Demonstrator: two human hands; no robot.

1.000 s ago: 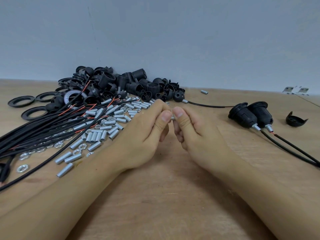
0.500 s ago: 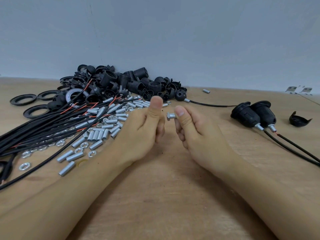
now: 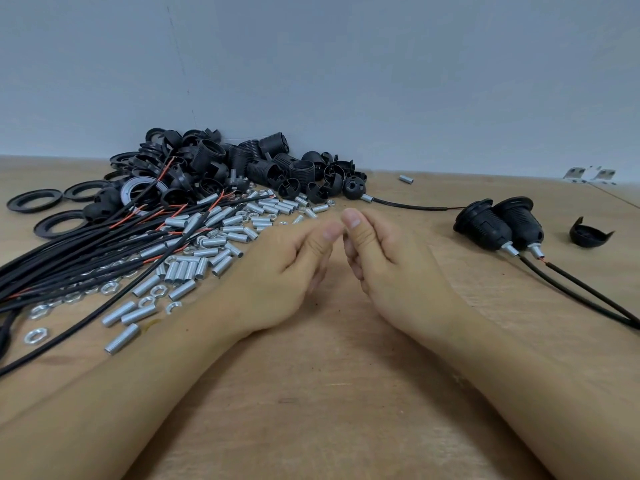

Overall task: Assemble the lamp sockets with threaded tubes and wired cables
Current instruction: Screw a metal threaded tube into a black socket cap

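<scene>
Curled together at frame centre, my left hand [image 3: 277, 268] and right hand [image 3: 388, 261] now hide the small threaded tube that showed at the right thumb half a second ago; grip unclear to me, likely nut-threading continuing, spare tubes [image 3: 194, 268] left.

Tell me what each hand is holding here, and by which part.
Cannot be told. The left hand and right hand meet thumb to thumb with fingers curled, and whatever they may pinch is hidden.
</scene>
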